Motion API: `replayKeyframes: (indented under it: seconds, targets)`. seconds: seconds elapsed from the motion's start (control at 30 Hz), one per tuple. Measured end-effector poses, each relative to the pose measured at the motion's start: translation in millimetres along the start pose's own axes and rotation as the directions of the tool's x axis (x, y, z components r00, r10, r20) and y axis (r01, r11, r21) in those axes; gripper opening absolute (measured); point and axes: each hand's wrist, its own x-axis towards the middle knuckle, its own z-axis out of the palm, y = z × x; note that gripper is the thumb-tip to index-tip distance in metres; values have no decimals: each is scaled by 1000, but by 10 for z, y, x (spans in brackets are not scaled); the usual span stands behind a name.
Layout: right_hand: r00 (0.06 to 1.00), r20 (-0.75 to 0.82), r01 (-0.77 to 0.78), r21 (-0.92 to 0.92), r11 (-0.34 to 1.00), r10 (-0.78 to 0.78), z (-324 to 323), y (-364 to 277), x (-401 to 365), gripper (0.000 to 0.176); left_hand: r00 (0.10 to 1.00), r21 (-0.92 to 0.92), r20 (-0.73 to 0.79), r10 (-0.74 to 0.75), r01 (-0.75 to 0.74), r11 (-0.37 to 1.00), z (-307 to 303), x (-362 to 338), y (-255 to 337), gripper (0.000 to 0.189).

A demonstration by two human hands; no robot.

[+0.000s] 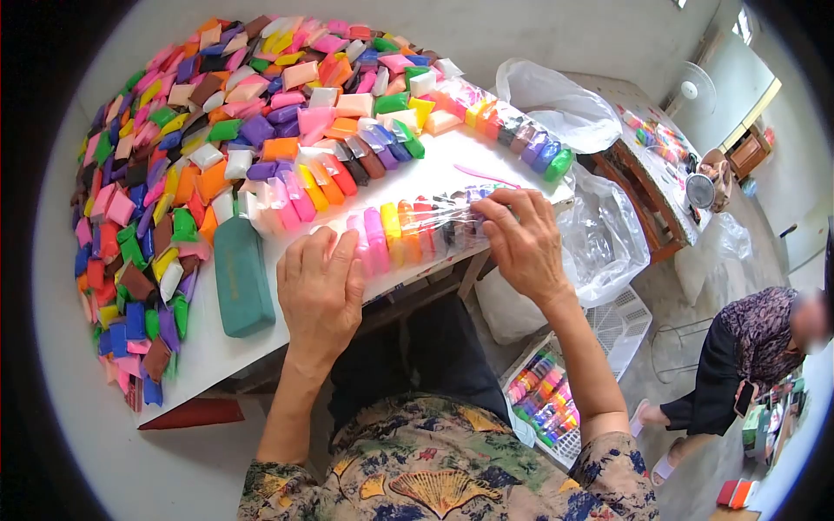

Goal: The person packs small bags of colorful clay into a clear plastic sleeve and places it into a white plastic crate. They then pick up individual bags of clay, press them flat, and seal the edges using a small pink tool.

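Observation:
A row of colored clay-like packets (pixel 393 234) in a clear plastic sleeve lies along the table's near edge, running from pink through yellow, orange and red to dark and blue. My left hand (pixel 321 291) is closed at its pink end, fingers curled. At the other end my right hand (pixel 527 243) pinches the sleeve, and the clear film looks stretched and wrinkled there. Just behind lies a similar row of packets (pixel 352 165). A third row in clear film (pixel 521 132) sits toward the table's far right corner. Left of my left hand stands a green case (pixel 241 278).
A large heap of loose colored packets (pixel 226 130) covers the table's left and back. Clear plastic bags (pixel 599 239) hang by the right edge. Below, a white basket (pixel 569 447) holds packed rows. A person (pixel 738 373) with a phone is at right.

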Motion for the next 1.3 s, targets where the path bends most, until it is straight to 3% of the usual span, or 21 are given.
replayKeyframes:
  seconds: [0.2, 0.3, 0.4, 0.47, 0.57, 0.6, 0.7, 0.73, 0.83, 0.97, 1.03, 1.17, 1.23, 1.3]
  targets:
    - [979, -34, -204, -128, 971, 201, -84, 319, -175, 33, 995, -21, -56, -82, 81, 997, -17, -119, -100, 32]
    - [980, -138, -168, -223, 960, 140, -206, 236, -127, 34, 995, -73, -79, -65, 60, 996, -60, -148, -174, 36]
    - [994, -103, 7, -186, 982, -26, -200, -49, 24, 46, 995, -117, -58, -80, 73, 990, -68, -154, -181, 38]
    - [984, -9, 177, -65, 982, -178, -133, -200, 162, 57, 995, -122, -38, -96, 90, 988, -60, -170, -215, 40]
    - [960, 186, 209, 21, 978, -210, 61, -232, 179, 71, 990, -157, -29, -138, 132, 979, -95, -188, -261, 43]
    - [954, 205, 218, 20, 976, -218, 111, -186, 166, 83, 988, -177, -24, -154, 147, 973, -105, -199, -270, 44]
    - [921, 300, 269, -25, 963, -250, 48, -138, 181, 89, 989, -72, -64, -133, 129, 989, -72, -248, -293, 46]
    - [921, 263, 314, -72, 947, -286, 93, -99, 150, 87, 992, -15, -62, -112, 111, 994, -65, -252, -295, 46]
    - [903, 181, 422, -204, 883, -390, 98, 8, 92, 51, 970, -187, 5, -242, 239, 953, -29, -265, -313, 45]
    - [899, 144, 438, -293, 850, -414, -53, 26, -23, 42, 866, -501, 236, -441, 498, 708, -73, -211, -268, 47]
    - [911, 96, 411, -284, 866, -401, -191, 57, -153, 37, 864, -574, 313, -395, 504, 646, -89, -192, -214, 51]
    - [976, 129, 186, -52, 981, -178, -658, 99, -643, 58, 923, -608, 304, -234, 378, 698, -19, -207, 20, 51]
    - [969, 232, -97, 36, 995, 86, -971, 67, -1034, 62, 921, -627, 314, -232, 385, 677, 53, -241, 124, 49]
    - [893, 296, -388, 124, 913, 339, -1211, 42, -1517, 66, 935, -623, 297, -196, 345, 701, 115, -238, 147, 47]
